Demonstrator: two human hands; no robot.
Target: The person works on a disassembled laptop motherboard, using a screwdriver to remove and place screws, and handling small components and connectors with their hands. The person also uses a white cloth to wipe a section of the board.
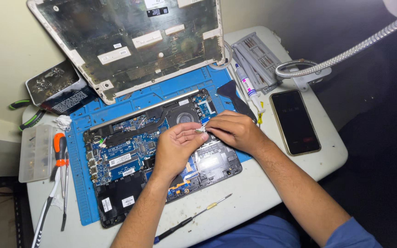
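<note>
Small metal part (201,130), pale and shiny, too tiny to tell its shape, pinched between both hands just above the opened laptop base (161,156). Left hand (176,146) curled, thumb and forefinger closed on the part's left end; right hand (235,131) arched over from the right, fingertips closed on the other end, the 2 hands touching at the tips. Below them, a blue circuit board with a round fan (185,118), a dark curved heat pipe, a flat black battery (118,195) at the near left corner, all hard-edged and flat.

Under the base, a blue ribbed rubber mat (81,183) with shallow moulded trays along its edge. Leaning at the far side, the removed bottom cover (129,41), dull silvery foil inside a white plastic rim. To the left, 1 orange-handled screwdriver (59,149), slim tweezers, a clear compartment box (35,151), a tin of loose screws (51,83). At the near table edge, a thin black-and-yellow screwdriver (191,219), lying slantwise just clear of the laptop. To the right, a black plastic pry blade (235,96), a white tube (249,89), a grey bit case (256,57), a glossy dark phone (295,121), a coiled metal lamp neck (341,57).

Bare white tabletop (253,183) near the right forearm, close to the rounded table edge; crowded on the left.
</note>
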